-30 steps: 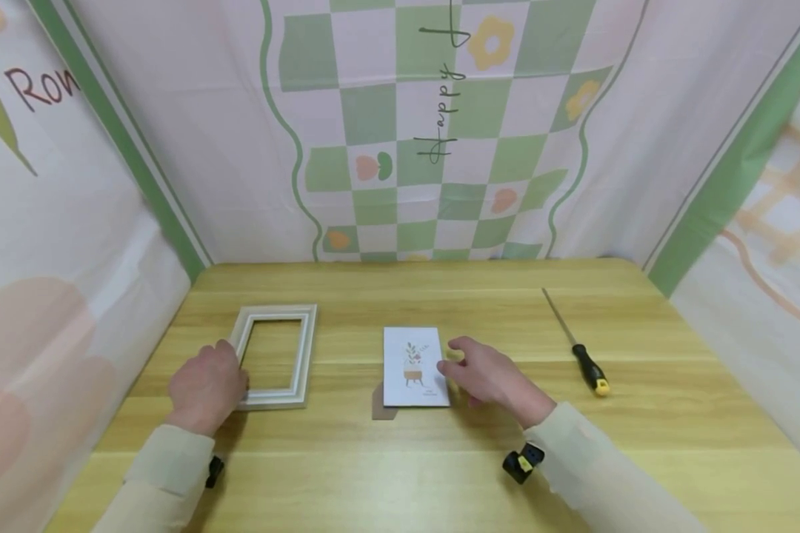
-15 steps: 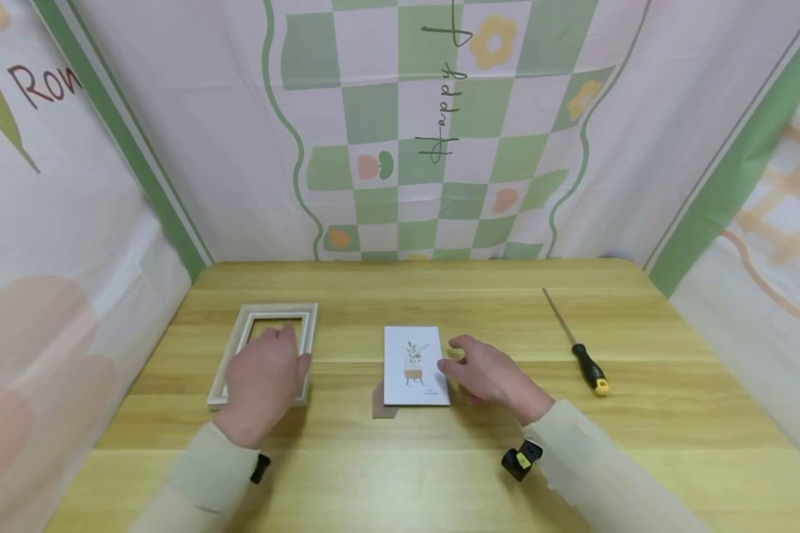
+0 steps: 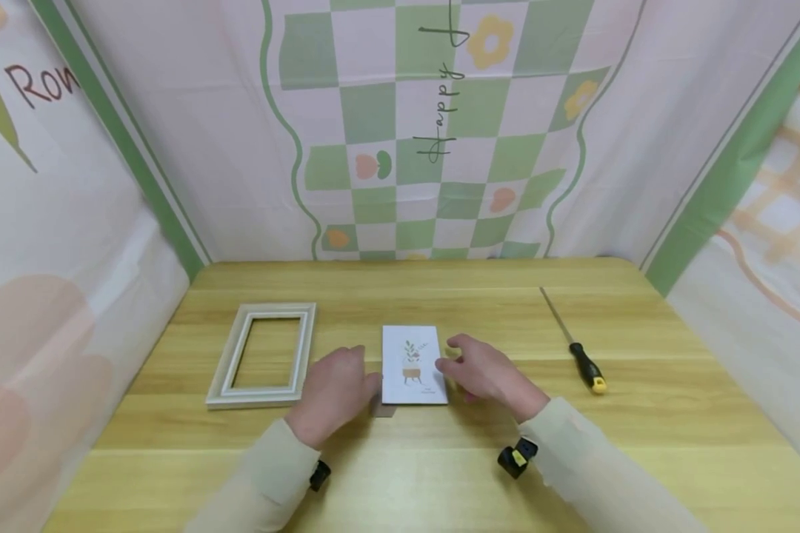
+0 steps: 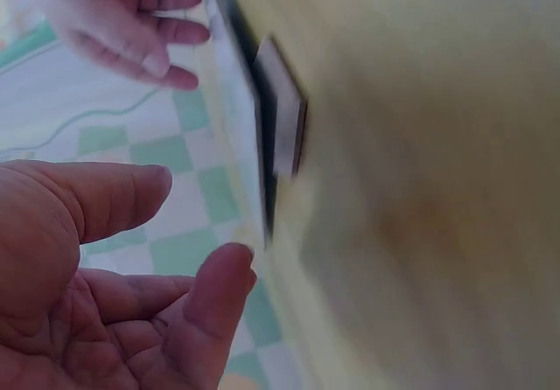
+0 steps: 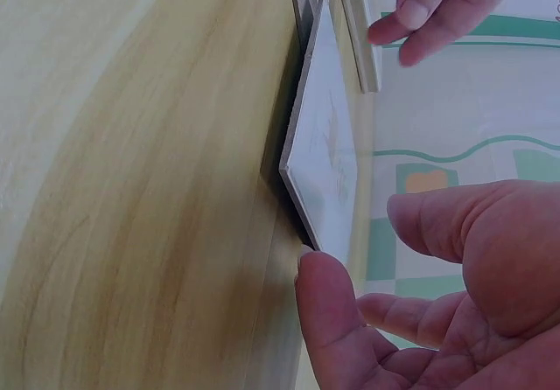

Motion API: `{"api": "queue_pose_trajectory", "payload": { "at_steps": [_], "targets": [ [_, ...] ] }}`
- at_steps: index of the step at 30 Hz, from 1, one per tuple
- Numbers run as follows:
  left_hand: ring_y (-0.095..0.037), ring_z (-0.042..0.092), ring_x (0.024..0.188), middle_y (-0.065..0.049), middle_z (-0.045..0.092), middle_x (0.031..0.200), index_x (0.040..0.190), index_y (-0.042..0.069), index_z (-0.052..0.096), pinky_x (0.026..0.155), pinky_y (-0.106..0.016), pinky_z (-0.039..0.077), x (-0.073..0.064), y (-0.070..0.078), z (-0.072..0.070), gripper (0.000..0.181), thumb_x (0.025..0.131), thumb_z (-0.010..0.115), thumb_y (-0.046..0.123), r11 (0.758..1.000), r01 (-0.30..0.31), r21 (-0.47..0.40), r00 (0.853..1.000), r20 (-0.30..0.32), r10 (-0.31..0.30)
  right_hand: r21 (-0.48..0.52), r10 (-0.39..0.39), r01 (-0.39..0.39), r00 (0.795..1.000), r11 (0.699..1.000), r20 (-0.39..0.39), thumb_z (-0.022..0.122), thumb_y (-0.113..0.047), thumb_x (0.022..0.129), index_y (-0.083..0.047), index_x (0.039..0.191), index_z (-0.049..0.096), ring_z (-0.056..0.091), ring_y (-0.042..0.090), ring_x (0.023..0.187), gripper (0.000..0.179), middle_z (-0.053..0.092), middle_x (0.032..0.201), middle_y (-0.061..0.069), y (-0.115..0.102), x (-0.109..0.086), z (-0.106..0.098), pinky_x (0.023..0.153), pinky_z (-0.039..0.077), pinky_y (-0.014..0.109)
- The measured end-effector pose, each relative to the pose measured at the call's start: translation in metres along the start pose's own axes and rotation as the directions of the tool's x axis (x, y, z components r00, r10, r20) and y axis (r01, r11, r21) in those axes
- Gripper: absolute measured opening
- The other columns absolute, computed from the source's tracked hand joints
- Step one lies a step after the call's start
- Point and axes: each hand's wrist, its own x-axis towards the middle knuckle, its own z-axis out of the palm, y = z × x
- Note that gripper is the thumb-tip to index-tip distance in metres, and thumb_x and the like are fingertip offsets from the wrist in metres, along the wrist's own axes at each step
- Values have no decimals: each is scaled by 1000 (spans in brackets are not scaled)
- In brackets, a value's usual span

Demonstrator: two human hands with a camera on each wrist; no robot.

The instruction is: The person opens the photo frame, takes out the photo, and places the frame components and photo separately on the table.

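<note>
A white picture board (image 3: 410, 363) printed with a potted plant lies face up at the middle of the table. From under its lower left corner pokes a brown flap (image 3: 385, 411), also seen side-on as a flap (image 4: 284, 114) in the left wrist view. My left hand (image 3: 336, 392) is beside the board's left edge, thumb and fingers spread and holding nothing. At the opposite edge is my right hand (image 3: 490, 374); in the right wrist view a fingertip (image 5: 319, 276) meets the board's corner, while the thumb stays apart from it. An empty white picture frame (image 3: 260, 400) lies left of my left hand.
A screwdriver (image 3: 587, 366) with a black and yellow handle lies at the right, its shaft pointing away. The wooden table (image 3: 400, 481) ends at a patterned cloth (image 3: 413, 207) behind, with more cloth on both sides.
My left hand has moved right, from the picture frame's left side across it to the board's left edge. The right hand, the frame and the board have stayed put.
</note>
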Motion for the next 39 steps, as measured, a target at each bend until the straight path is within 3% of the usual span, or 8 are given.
{"api": "queue_pose_trajectory", "payload": {
  "at_steps": [4,8,12,16,19,26,31,39],
  "targets": [
    [-19,54,68,-8,65,85,109,-2,69,60,-34,48,5,7,10,37,97,72,33,998,52,-42,997,60,-50,-8,0,0,1000,1000,-4,59,-35,105,2,155,41,67,19,66,64,66,135,24,-1,2,1,86,57,42],
    [-20,54,68,-7,63,83,101,0,68,61,-36,49,8,10,17,32,96,72,31,995,58,-82,996,72,-52,-21,-2,2,1000,1000,-6,58,-34,105,6,152,44,67,18,66,64,65,135,24,-2,5,2,102,52,52],
    [-19,53,64,-4,58,74,90,6,64,57,-35,46,11,10,21,26,96,71,30,995,41,-91,997,65,-35,-17,7,-7,1000,1000,2,58,-34,105,9,150,45,66,18,67,64,73,109,17,-3,7,3,106,49,54],
    [-18,53,65,-2,58,74,92,8,66,58,-33,45,13,11,24,21,97,71,28,992,24,-120,998,56,-18,39,18,-19,1000,999,18,60,-31,104,9,143,51,64,19,68,57,67,83,10,-4,8,5,84,58,39],
    [-18,53,66,-1,59,76,96,8,67,59,-33,45,13,13,26,19,97,72,27,989,22,-148,998,54,-14,93,14,-17,1000,996,25,61,-27,103,9,137,56,64,19,73,49,67,88,10,-5,9,6,68,58,31],
    [-18,53,67,-1,59,78,96,9,67,60,-33,45,13,15,29,17,95,73,25,984,34,-173,998,53,-25,106,21,-23,1000,994,23,62,-26,103,10,139,56,66,18,77,51,68,93,11,-4,9,8,68,60,31],
    [-17,53,67,-1,60,77,93,9,67,61,-33,45,13,16,30,19,87,80,23,981,28,-191,999,51,-19,119,32,-34,999,992,17,63,-26,103,11,141,55,67,18,80,53,70,99,12,-1,11,8,68,61,32],
    [-17,52,68,-2,59,78,94,7,67,61,-33,45,12,18,30,29,82,86,25,983,6,-184,999,50,3,176,68,-71,997,982,20,67,-27,102,7,127,66,68,20,77,43,70,96,13,0,15,8,66,61,31]
  ]
}}
